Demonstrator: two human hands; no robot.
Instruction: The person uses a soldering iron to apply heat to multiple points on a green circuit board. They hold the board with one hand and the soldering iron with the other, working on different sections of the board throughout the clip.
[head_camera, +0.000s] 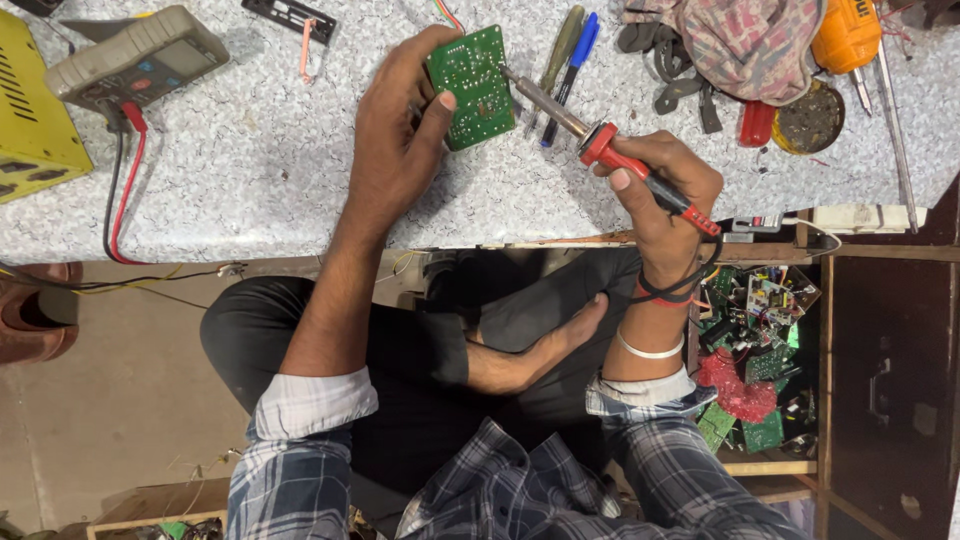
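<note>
Board held on edge at top centre of the frame, iron tip laid against it.

Upper left, a yellow box (30, 100) sits beside a grey meter (135, 55) with red and black leads. The left hand (395, 140) is closed on the green board (472, 85), thumb on its face, fingers behind; the board looks light, stiff and fragile, best gripped by its edges. The right hand (665, 185) is closed round the red handle of the iron (600, 140), which is hot at the metal end, so only the grip is safe to hold. Upper right lie a cloth (755, 40) and an orange tool (848, 32); at lower right, a bin of boards (760, 350).
</note>
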